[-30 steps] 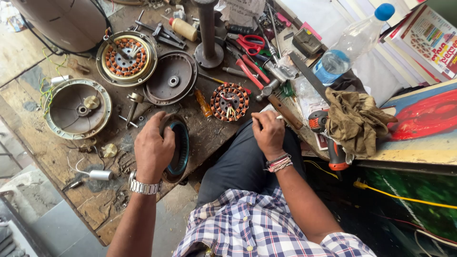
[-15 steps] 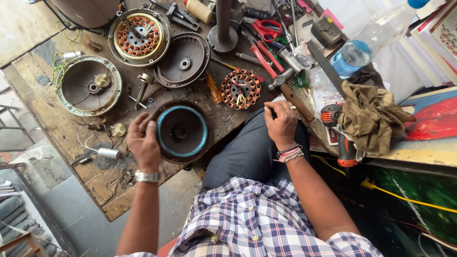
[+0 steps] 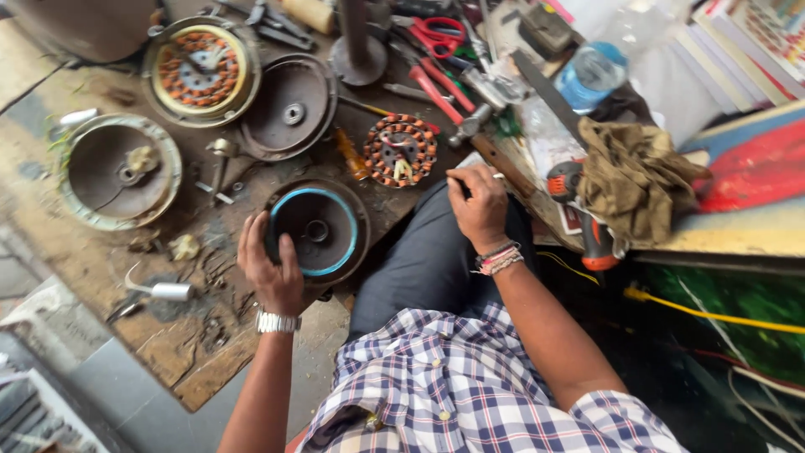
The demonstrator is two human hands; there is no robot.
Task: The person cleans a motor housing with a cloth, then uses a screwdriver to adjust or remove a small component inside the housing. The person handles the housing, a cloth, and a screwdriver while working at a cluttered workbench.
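Hands work apart: the left hand point(image 3: 270, 270) grips the rim of a round dark motor cover with a blue ring point(image 3: 319, 228) on the tabletop point(image 3: 180, 356); the right hand point(image 3: 480, 204) pinches something small, unclear what. Just beyond the right hand lies a copper-wound stator point(image 3: 402, 149).

Checked blue-and-white shirt, dark trousers, silver wristwatch point(image 3: 277, 322), beaded bracelets point(image 3: 498, 259) on other wrist

One head-worn camera looks steeply down from close above, over the person's shirt point(image 3: 470, 394) and both arms, onto the table point(image 3: 180, 352).
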